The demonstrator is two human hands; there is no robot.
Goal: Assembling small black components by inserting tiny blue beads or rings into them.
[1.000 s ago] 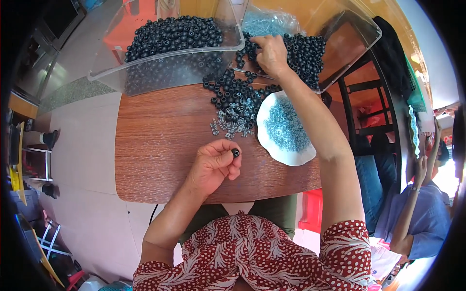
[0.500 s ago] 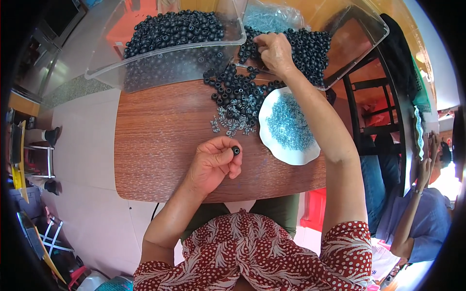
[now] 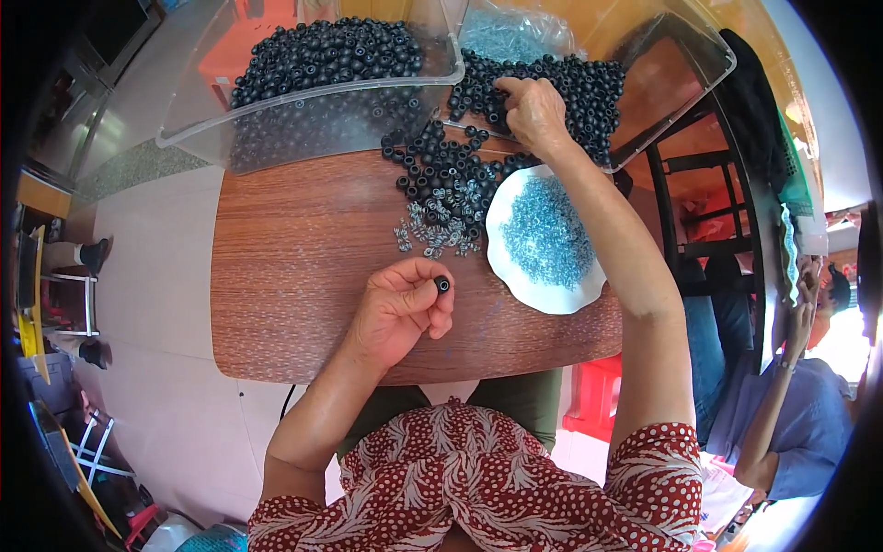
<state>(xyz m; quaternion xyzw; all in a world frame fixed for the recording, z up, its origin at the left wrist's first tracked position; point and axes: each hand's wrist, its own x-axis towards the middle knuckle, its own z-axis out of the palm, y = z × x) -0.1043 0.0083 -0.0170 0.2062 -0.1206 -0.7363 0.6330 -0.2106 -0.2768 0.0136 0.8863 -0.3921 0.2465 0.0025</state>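
My left hand [image 3: 395, 313] is closed above the near part of the table, pinching a small round black piece with a hole [image 3: 443, 286] between thumb and fingertips. My right hand [image 3: 537, 112] reaches over the clear bin on the right, above its heap of similar black pieces [image 3: 589, 97]. Its fingers curl downward, and whatever lies between the tips is hidden. Below that forearm sits a white wavy-rimmed plate [image 3: 501, 271] full of tiny clear bluish pieces [image 3: 543, 239]. A pile of loose black pieces [image 3: 446, 166] spreads left of the plate, with small clear pieces [image 3: 432, 235] at its near edge.
Another clear bin [image 3: 303, 106], heaped with black pieces, stands at the table's far left. A clear plastic bag [image 3: 515, 37] lies behind the right heap. The wooden table [image 3: 294, 276] has a rounded near edge. Someone in a blue top [image 3: 782, 423] sits at the right.
My right hand has drawn back slightly toward me and to the right, its fingers more gathered. My left hand keeps its pinch on the black piece, nearly still.
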